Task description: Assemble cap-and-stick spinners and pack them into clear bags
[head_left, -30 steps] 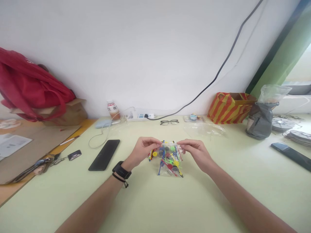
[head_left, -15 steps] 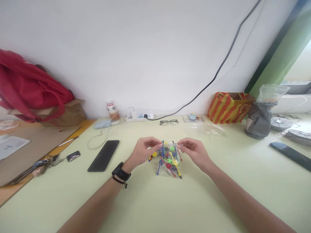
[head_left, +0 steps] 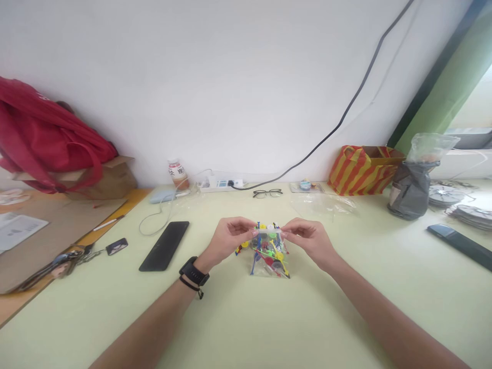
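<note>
A clear plastic bag point(head_left: 270, 259) with several small coloured plastic pieces inside hangs between my two hands, over the pale green table point(head_left: 246, 323). My left hand point(head_left: 232, 237) pinches its upper left corner between thumb and fingers. The upper right corner is pinched by my right hand point(head_left: 307, 237). Blue, yellow, red and green parts show through the film. Behind the bag lie more loose coloured pieces point(head_left: 243, 247), partly hidden by it and by my left fingers.
To the left lie a black phone point(head_left: 164, 246) and a keychain card point(head_left: 116, 246). Along the wall are a bottle point(head_left: 178, 174), a power strip point(head_left: 221, 185), glasses point(head_left: 267, 193) and a striped bag point(head_left: 363, 171). A grey bag point(head_left: 409, 192) and a dark flat object point(head_left: 459, 243) stand right.
The plastic bag's top edge is stretched straighter between my hands, and its front now faces me more flatly. Its bottom has shifted slightly right. Both hands keep their pinch.
</note>
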